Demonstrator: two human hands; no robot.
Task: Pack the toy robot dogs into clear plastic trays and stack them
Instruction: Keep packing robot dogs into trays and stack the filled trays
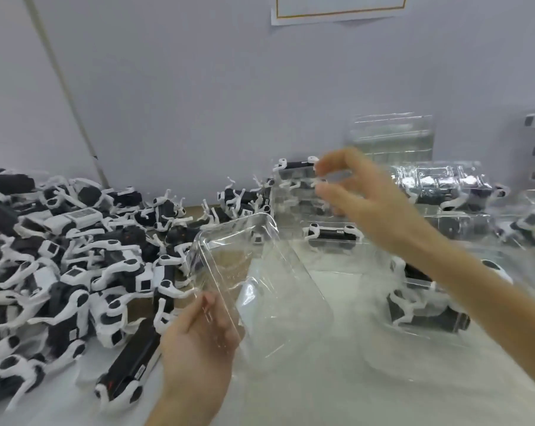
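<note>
Head view of a packing station. A pale surface runs up to a plain grey-blue wall. The wall carries a paper sheet with a thin yellow border at the top edge of the view, and a pale pipe slants down the wall to the surface on the left.

The left half of the surface is covered by a loose pile of toy robot dogs, black-bodied with white legs, lying at all angles. At centre, the left hand grips an empty clear tray by its near left edge. The fingers are curled round the plastic and the tray is tilted above the surface.

The right hand reaches forward to a stack of filled trays at the back. Its fingers are partly spread and blurred, so whether they hold anything cannot be told. Against the wall behind it stands a stack of empty trays. More packed trays lie to the right, and one packed tray lies under the right forearm. Both hands are bare.
</note>
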